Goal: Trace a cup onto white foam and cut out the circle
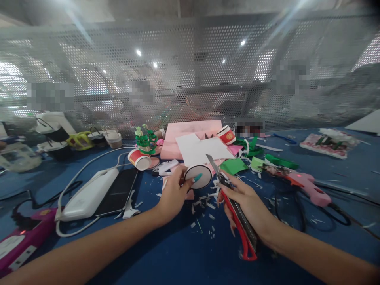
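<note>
My left hand [174,194] pinches a round white disc [205,171] with a dark rim, thumb across its face. In my right hand [247,200] is a red and black utility knife [234,206]. Its bare blade points up and away from me, just right of the disc and apart from it. White paper scraps [204,202] lie beneath both hands. Beyond them, a white sheet [204,148] rests over pink paper [178,134]. One red and white paper cup [139,159] lies tipped to the left, another cup [227,135] to the right.
A pink hot glue gun [310,188] with a cord lies right, near green paper [234,166]. At left are a white power bank [90,194], a black phone [118,192], a cable and a purple power strip [32,237]. A perforated metal screen [184,71] stands behind the blue table [184,253].
</note>
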The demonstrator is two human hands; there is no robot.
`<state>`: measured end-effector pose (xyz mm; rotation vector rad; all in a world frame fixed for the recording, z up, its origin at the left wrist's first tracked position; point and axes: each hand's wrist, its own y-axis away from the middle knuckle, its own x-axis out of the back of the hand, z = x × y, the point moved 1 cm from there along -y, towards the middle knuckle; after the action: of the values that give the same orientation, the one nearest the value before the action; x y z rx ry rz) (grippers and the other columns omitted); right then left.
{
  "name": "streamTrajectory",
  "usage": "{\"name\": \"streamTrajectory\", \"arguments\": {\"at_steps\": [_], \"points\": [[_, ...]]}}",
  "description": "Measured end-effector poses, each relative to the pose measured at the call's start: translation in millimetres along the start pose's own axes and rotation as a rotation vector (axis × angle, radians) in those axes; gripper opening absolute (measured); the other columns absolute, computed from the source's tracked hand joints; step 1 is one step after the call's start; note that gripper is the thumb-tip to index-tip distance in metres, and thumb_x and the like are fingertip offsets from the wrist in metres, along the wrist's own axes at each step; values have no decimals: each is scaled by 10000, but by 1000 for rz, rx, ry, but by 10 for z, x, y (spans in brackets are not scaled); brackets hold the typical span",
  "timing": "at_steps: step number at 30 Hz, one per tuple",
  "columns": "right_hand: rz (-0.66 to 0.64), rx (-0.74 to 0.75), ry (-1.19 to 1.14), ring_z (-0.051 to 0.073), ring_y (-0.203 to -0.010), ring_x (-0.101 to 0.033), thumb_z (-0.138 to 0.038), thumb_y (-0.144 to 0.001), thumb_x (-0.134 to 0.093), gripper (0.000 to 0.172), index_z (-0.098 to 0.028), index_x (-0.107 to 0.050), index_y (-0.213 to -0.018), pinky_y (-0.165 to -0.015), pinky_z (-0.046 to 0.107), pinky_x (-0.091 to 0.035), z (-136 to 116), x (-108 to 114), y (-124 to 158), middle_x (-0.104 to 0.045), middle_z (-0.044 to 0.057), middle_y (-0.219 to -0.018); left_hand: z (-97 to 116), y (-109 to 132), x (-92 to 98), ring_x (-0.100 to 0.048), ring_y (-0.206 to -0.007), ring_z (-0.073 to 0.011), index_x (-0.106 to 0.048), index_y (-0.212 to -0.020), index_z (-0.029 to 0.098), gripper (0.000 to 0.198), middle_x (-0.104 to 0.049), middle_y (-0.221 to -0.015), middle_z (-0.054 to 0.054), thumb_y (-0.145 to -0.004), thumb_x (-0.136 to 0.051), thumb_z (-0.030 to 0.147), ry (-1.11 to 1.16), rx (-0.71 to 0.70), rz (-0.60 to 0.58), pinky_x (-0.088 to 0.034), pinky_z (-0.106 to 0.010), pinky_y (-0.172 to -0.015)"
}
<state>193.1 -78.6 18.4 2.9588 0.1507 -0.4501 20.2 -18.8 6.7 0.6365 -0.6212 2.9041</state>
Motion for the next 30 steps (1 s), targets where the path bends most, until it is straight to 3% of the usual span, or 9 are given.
{"name": "streamTrajectory", "arguments": {"at_steps": [7,16,22,30], "points": [[-95,106,-138,67,-300,-442,-230,-806,-510,635,-315,-227,-1368,-240,189,-409,-7,4,37,-553,-38,-634,11,1,-13,-597,-777,-134,-491,-971,209,212,-602,-906,-6,-762,-524,226,178,32,-27,-480,-254,-678],[-195,34,-146,58,-291,-437,-236,-815,-514,585,-296,-279,-1347,-236,156,-385,17,5,54,-566,-32,-606,-3,-8,-11,-586,-761,-137,-554,-942,202,211,-626,-821,4,-733,-533,187,166,-28,21,-450,-227,-622],[-198,27,-124,67,-305,-463,-251,-811,-526,632,-297,-233,-1369,-240,152,-387,39,13,36,-576,-23,-609,-7,-4,4,-568,-709,-120,-564,-876,189,157,-610,-769,10,-723,-540,165,158,-24,31,-424,-206,-571],[-187,20,-106,61,-288,-450,-253,-809,-527,644,-283,-226,-1377,-239,158,-395,27,-1,54,-565,-29,-598,33,4,4,-565,-690,-114,-553,-793,182,90,-588,-729,28,-715,-528,146,137,-25,3,-439,-233,-652]]}}
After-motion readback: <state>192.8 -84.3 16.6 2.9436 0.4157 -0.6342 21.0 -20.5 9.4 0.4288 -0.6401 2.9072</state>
